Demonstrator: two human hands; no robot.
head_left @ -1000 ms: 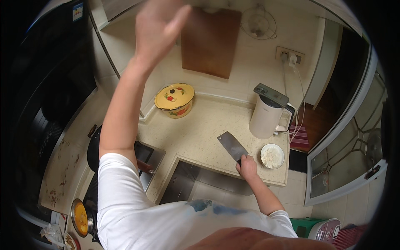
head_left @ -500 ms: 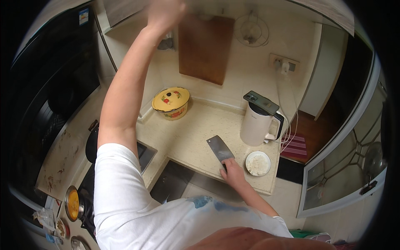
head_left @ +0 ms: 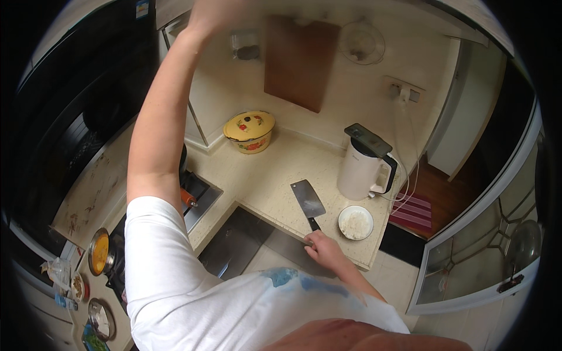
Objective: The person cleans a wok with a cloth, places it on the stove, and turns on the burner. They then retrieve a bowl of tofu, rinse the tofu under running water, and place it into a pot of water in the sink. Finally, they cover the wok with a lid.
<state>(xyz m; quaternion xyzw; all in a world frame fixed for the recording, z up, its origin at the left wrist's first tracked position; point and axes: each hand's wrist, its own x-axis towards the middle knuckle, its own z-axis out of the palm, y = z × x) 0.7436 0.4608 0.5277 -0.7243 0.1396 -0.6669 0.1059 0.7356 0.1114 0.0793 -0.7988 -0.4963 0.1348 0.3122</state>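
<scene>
My right hand [head_left: 325,249] is at the counter's front edge, its curled fingers at the rear end of a cleaver's black handle. The cleaver [head_left: 308,199] lies with its broad dark blade on the counter, pointing away from me. Just right of it stands a white bowl [head_left: 355,223] of white, crumbly or powdery food. My left arm reaches far up, and my left hand [head_left: 218,13] is blurred at the top edge, fingers out of sight. Near it hangs a brown cutting board [head_left: 300,61] on the wall.
A yellow lidded enamel pot [head_left: 249,132] stands at the back. On the right, a phone [head_left: 368,140] rests on a white electric jug [head_left: 357,172] with a cord to the wall socket. The stove [head_left: 202,206] is left, with an orange-filled pan [head_left: 99,255] nearer me.
The view has shifted a little. My right hand has slid back along the cleaver's handle, so more of the handle shows. My left arm stays raised.
</scene>
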